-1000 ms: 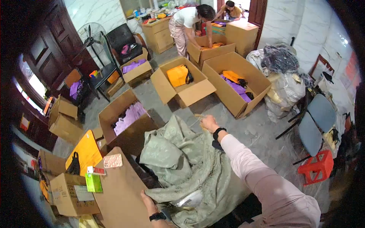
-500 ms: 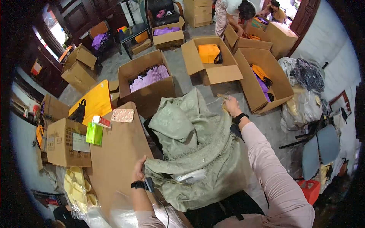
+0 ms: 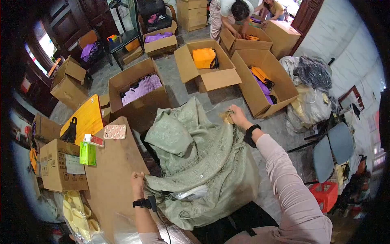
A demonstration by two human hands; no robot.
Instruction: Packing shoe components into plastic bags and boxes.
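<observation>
Grey-green woven sack (image 3: 207, 166), large, rumpled — thick loose folds.

Open cartons (image 3: 144, 110) on grey floor (image 3: 279, 136)

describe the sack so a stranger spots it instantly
Start from the open cardboard boxes on the floor. Nearer the camera, between the person's left hand and right hand, slumps the woven sack. Unlike those stiff brown boxes, it is grey-green, soft and crumpled.

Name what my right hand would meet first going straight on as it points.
Your right hand would probably meet the near flap of the box holding the orange stack, though depth is unclear and it might pass above.
</observation>
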